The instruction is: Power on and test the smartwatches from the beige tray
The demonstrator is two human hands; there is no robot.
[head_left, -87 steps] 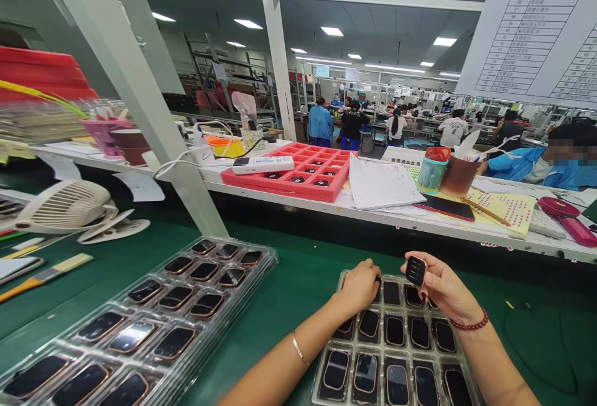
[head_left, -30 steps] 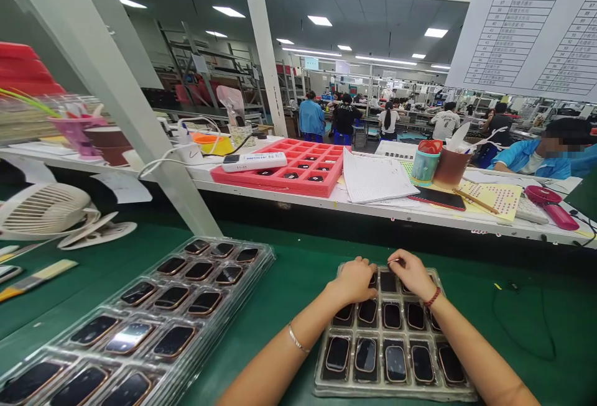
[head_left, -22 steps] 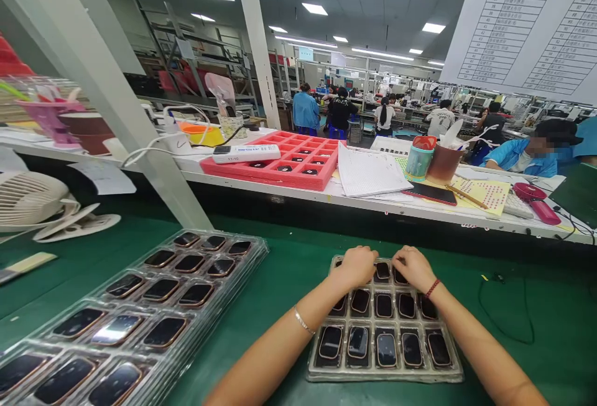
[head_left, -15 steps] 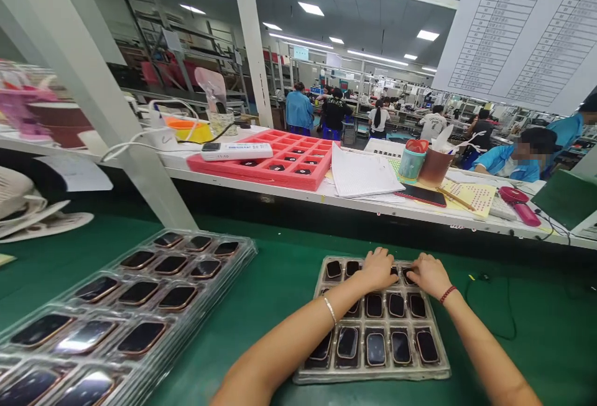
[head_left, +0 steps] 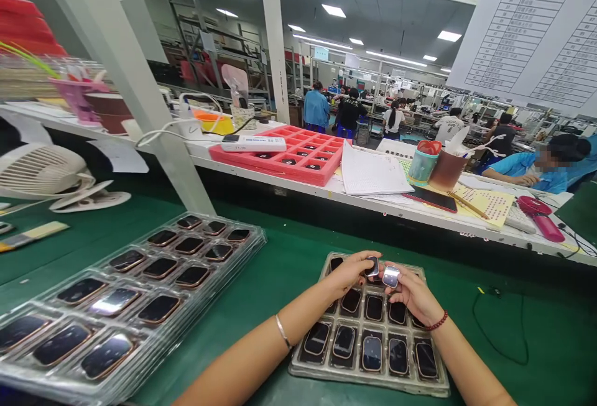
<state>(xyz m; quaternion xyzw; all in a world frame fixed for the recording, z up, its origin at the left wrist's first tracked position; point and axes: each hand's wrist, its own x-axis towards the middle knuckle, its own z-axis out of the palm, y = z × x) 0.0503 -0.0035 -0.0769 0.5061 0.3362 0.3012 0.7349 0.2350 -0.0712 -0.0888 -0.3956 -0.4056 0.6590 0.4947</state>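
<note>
Over the far rows of a clear plastic tray (head_left: pixel 368 376), my left hand (head_left: pixel 351 274) pinches a dark-faced smartwatch body (head_left: pixel 372 266) without a strap. Close beside it, my right hand (head_left: pixel 416 297) grips a second smartwatch body (head_left: pixel 390 276), whose face catches bright light. Several more watch bodies, such as one in the near row (head_left: pixel 372 352), lie face up in the tray's pockets below. My hands and wrists cover part of the far rows. To the left lies a stack of clear trays (head_left: pixel 153 325), its top one filled with larger-looking rose-gold-rimmed watch bodies.
A white shelf (head_left: pixel 298 189) runs behind the green bench, carrying a red foam tray (head_left: pixel 305 173), papers (head_left: pixel 373 170), cups, a phone (head_left: pixel 430 199) and a pink hand fan (head_left: pixel 541 218). A white post (head_left: pixel 177 170) rises at left, near a clip fan (head_left: pixel 41 170). A black cable (head_left: pixel 501 350) lies at right. Co-workers sit beyond.
Both hands were at the far row of the tray with fingers down in its pockets. Now they are raised and closer together, each with a smartwatch body. The view has shifted left.
</note>
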